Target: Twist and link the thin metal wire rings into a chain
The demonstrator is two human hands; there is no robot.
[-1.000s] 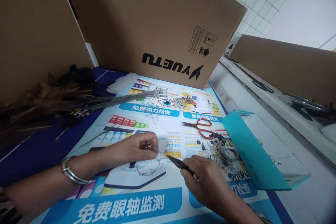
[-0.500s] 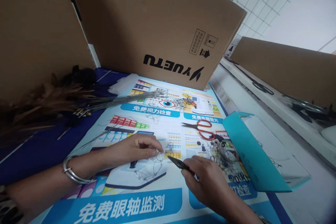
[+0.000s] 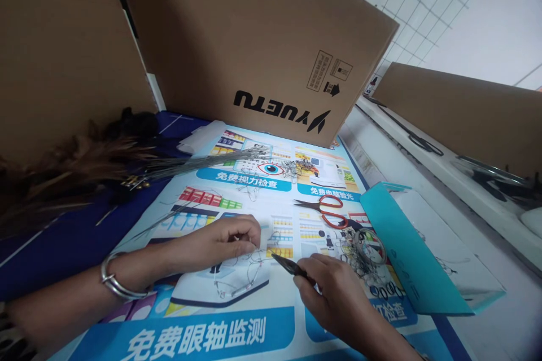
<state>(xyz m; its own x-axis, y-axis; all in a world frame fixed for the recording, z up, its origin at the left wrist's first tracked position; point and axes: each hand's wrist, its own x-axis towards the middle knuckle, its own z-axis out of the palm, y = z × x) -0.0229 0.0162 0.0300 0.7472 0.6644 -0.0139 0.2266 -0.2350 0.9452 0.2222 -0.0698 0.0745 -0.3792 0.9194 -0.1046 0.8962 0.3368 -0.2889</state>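
Observation:
My left hand [image 3: 239,238] pinches a thin wire piece between thumb and forefinger, and its curled fingers partly hide it. Looped wire with small bead-like bits [image 3: 245,279] hangs below these fingertips over the printed sheet. In my right hand [image 3: 328,279] is a pair of dark needle-nose pliers [image 3: 287,264], tips pointing left toward the left fingertips with a small space between. Whether the jaws grip a wire end is too fine to tell. Red-handled scissors [image 3: 332,211] lie beyond the pliers.
A tangle of wires and rings [image 3: 364,256] lies right of the scissors, beside a teal box [image 3: 417,262]. Long thin wires [image 3: 203,163] and brown feathers [image 3: 97,166] are at left. A large cardboard box [image 3: 262,39] stands behind the printed sheet [image 3: 203,344].
The view has shifted slightly. My left fingertips have drawn a little left, away from the plier tips. The right hand still holds the pliers in nearly the same place.

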